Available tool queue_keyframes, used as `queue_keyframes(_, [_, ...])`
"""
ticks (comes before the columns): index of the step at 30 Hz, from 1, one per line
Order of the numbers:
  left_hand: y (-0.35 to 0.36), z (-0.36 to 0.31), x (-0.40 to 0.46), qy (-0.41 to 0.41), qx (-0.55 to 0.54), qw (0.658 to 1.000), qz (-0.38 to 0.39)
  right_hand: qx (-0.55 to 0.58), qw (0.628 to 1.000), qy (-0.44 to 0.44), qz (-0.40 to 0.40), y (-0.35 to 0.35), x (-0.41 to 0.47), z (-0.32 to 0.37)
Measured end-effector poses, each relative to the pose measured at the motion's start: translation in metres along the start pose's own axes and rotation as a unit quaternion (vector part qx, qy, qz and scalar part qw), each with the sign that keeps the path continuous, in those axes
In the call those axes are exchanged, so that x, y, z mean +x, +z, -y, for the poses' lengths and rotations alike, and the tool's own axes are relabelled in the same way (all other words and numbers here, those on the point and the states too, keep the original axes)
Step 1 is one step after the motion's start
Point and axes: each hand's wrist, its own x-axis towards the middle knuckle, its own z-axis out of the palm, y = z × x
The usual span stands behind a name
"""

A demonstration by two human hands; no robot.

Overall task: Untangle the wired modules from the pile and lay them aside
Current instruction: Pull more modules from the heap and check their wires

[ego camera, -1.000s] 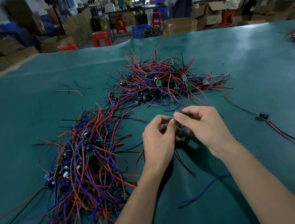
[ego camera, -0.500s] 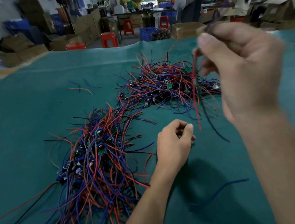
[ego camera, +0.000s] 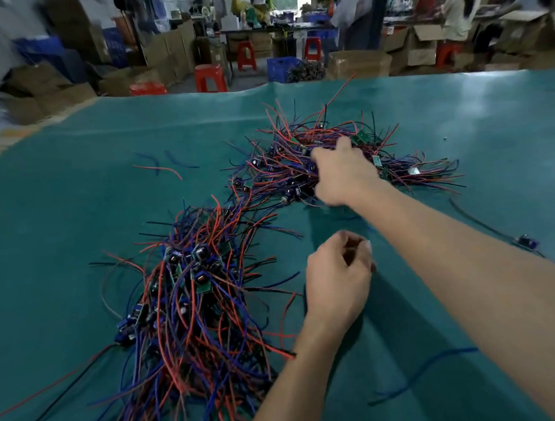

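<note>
Your right hand (ego camera: 344, 173) reaches into the far pile (ego camera: 342, 158) of red, blue and black wired modules; blur hides whether its fingers grasp anything. Your left hand (ego camera: 339, 278) is loosely curled, apparently empty, beside the near pile (ego camera: 194, 303) on the green worktop (ego camera: 70, 210). No writing is legible.

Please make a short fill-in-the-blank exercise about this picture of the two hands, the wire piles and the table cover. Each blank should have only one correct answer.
1. The right hand reaches into the ____ pile of wired modules, not the near one.
2. The left hand hovers with its fingers loosely ____ above the table cover.
3. The table cover is ____ in colour.
4. One separate module with its wires lies on the cover to the ____ of the right forearm.

Missing words: far; curled; green; right
</note>
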Motion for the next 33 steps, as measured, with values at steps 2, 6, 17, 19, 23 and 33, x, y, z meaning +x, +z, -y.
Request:
queue_keyframes(2, [0.001, 0.001, 0.000, 0.002, -0.005, 1.000, -0.004, 0.016, 1.000, 0.023, 0.003, 0.008, 0.009, -0.020])
queue_keyframes(6, [0.000, 0.000, -0.001, 0.003, -0.007, 1.000, -0.005, 0.084, 0.995, 0.008, -0.047, 0.014, 0.013, -0.035])
queue_keyframes(17, [0.002, 0.005, 0.002, -0.005, -0.058, 0.998, -0.018, 0.730, 0.680, 0.036, -0.057, -0.028, -0.075, -0.070])
queue_keyframes(19, [0.003, 0.007, 0.003, -0.002, -0.063, 0.998, -0.021, 0.792, 0.610, 0.025, -0.008, -0.027, -0.098, -0.075])
queue_keyframes(23, [0.003, 0.004, 0.001, -0.014, -0.135, 0.991, -0.020, 0.835, 0.547, 0.028, 0.054, -0.004, -0.119, -0.076])
queue_keyframes(33, [-0.002, -0.003, -0.002, -0.011, -0.153, 0.987, 0.038, 0.752, 0.655, 0.076, -0.002, 0.029, -0.121, -0.076])
